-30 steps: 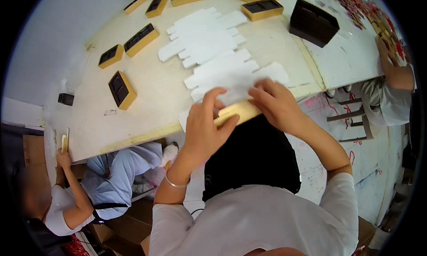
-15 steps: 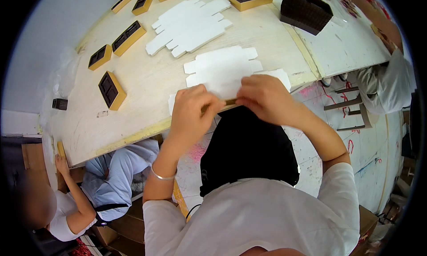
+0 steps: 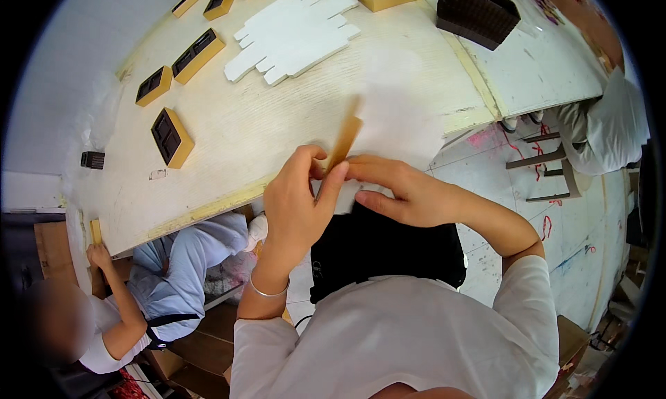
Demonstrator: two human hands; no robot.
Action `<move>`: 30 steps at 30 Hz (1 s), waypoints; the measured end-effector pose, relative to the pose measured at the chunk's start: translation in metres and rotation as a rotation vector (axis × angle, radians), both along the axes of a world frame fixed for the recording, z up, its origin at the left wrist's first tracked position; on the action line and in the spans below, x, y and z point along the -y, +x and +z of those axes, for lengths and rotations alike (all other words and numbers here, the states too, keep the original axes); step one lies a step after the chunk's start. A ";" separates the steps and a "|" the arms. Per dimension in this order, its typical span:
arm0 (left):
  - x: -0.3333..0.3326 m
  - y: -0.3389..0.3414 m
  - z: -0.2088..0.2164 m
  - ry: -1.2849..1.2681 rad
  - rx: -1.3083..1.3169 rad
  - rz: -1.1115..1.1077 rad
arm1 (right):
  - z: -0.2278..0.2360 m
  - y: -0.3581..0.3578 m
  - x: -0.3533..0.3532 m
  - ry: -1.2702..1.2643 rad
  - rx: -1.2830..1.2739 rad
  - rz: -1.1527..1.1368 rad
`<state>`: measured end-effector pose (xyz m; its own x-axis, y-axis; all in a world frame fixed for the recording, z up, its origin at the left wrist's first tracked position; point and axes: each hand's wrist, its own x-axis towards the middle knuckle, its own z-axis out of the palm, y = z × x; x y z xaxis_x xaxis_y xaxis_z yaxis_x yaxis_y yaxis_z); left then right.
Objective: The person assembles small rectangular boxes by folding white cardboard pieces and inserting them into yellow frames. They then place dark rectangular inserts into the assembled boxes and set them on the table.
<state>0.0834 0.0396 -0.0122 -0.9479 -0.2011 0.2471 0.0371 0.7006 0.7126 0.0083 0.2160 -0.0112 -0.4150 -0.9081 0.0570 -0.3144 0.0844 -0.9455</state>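
A cardboard box blank, white inside and gold outside, is held up at the table's near edge, tilted and smeared by motion. One gold side of it stands up, folded. My left hand pinches the blank by this gold part between thumb and fingers. From the right, my right hand grips the blank's near edge, its fingertips close to the left thumb. A bit of white card shows below the fingers. Farther off lies a stack of flat white box blanks.
Several gold boxes with dark inserts stand on the left and far side of the table. Nested dark brown trays stand at the far right. A co-worker sits at the left, another person's arm reaches in at the right.
The blank has been lifted and turned from lying flat at the edge, its gold side now upright. Both hands have moved slightly nearer to me, the right one leftward.
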 end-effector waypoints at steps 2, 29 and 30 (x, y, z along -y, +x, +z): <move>-0.001 -0.008 -0.002 -0.035 -0.045 -0.029 | -0.001 -0.003 -0.003 -0.077 0.035 -0.043; 0.043 -0.095 0.007 -0.334 0.054 -0.435 | -0.014 -0.032 0.005 -0.018 -1.179 -0.052; 0.043 -0.094 0.010 -0.346 0.069 -0.433 | -0.004 -0.039 0.009 0.057 -1.073 -0.017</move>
